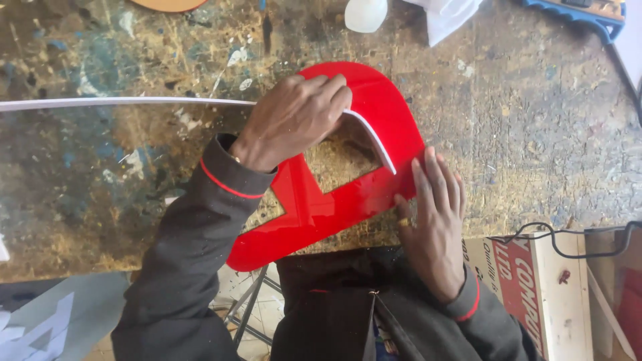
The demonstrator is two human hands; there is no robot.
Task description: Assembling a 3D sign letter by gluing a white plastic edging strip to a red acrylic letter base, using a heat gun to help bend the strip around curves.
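Observation:
A glossy red acrylic letter shape [374, 100] with a cut-out opening lies flat on the paint-stained wooden workbench [521, 127]. My left hand [294, 120] rests on its upper part and pinches a thin white strip [120, 101] that runs in from the left edge and curves along the inner edge of the cut-out. My right hand [435, 207] lies flat on the lower right edge of the red shape, fingers together, pressing it down. Both of my sleeves are dark with red piping.
A white plastic bottle [366, 13] and white cloth [448, 17] sit at the bench's far edge, with a blue-handled tool [582, 12] at the top right. A red-and-white cardboard box [535, 287] and a black cable [568, 237] are at the lower right.

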